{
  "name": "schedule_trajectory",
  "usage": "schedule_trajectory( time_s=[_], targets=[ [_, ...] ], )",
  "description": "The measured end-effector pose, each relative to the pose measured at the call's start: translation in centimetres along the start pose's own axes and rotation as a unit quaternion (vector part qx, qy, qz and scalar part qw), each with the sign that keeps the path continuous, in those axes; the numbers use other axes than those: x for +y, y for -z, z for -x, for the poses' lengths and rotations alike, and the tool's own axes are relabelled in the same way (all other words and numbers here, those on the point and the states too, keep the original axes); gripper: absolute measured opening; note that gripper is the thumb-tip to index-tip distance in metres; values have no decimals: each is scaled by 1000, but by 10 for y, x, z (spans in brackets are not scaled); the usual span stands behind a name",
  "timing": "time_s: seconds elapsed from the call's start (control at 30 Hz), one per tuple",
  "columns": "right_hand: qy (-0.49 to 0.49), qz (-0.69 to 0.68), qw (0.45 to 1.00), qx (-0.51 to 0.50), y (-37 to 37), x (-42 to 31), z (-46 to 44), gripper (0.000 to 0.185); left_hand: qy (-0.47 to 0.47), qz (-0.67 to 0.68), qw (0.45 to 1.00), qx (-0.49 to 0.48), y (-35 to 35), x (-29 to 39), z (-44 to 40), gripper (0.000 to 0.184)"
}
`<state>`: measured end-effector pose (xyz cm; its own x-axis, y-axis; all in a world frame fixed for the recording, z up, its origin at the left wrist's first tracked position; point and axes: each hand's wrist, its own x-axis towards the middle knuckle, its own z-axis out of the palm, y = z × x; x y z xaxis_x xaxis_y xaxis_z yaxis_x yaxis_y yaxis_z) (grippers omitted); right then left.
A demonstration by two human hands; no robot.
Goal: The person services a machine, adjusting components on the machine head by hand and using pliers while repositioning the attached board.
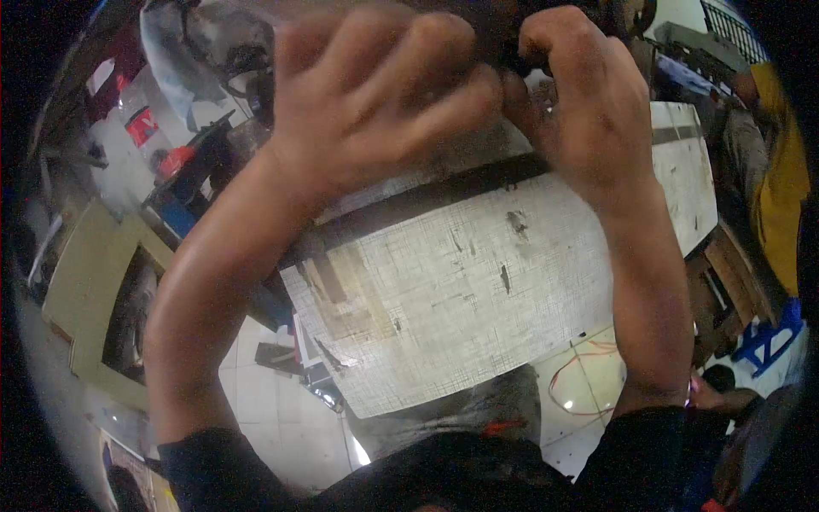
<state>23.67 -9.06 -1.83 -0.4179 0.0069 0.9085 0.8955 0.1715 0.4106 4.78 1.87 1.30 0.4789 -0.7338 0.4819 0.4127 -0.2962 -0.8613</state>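
Both my hands are raised close to the camera, above a worn white tabletop point(478, 273) with scuffs and a dark band across it. My left hand point(375, 94) is closed, knuckles towards me and slightly blurred. Close by on its right, my right hand point(593, 102) has bent fingers, with the index finger curled over and the thumb pointing at the left hand. Whatever the fingers grip is hidden behind them or lost in the dark area at the top.
To the left stand a clear bottle with a red label point(141, 128) and a beige frame-like panel point(85, 282). A person in yellow point(781, 171) is at the right, above a blue plastic stool point(768, 341). Orange wire point(559, 401) lies on the tiled floor point(273, 427).
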Motion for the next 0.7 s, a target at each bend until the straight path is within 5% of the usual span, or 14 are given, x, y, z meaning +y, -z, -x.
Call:
schedule_trajectory(
  time_s=[0.2, 0.3, 0.47, 0.6, 0.7],
  targets=[
    [55, 6, 998, 13, 6, 3, -8, 27, 21, 1, 1000, 3, 0, -2, 1, 25],
    [-3, 39, 994, -101, 10, -8, -8, 35, 29, 10, 999, 13, -3, -2, 3, 24],
    [-42, 91, 995, 27, -14, -14, 12, 39, 34, 14, 999, 10, 0, -1, 3, 24],
    [-86, 41, 995, 35, -13, -16, 19, 41, 41, 29, 999, 4, 2, 0, 3, 24],
    [-222, 29, 975, -5, -17, -22, 25, 44, 31, 27, 999, 11, 1, -1, 3, 24]
  ],
)
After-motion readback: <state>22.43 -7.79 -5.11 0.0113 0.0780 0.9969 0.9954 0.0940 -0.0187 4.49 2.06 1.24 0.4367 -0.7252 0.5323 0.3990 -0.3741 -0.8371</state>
